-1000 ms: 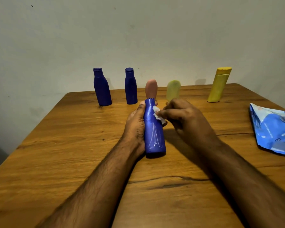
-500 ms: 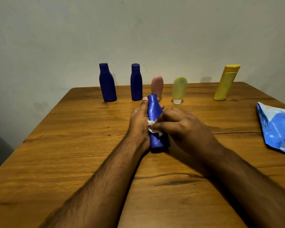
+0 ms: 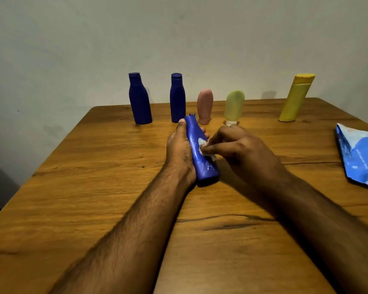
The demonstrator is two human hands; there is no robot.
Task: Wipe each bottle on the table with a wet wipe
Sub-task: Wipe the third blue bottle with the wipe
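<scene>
My left hand grips a blue bottle over the middle of the wooden table, its cap pointing away from me. My right hand pinches a small white wet wipe and presses it against the bottle's right side. Along the far edge stand two dark blue bottles, a pink tube, a pale green tube and a leaning yellow bottle.
A blue and white wet-wipe pack lies at the table's right edge. A plain wall rises directly behind the row of bottles. A dark crack in the wood runs across the near part of the table.
My right hand slid the wipe down the bottle's side and back up toward its middle. The bottle turned slightly in my left hand's grip.
</scene>
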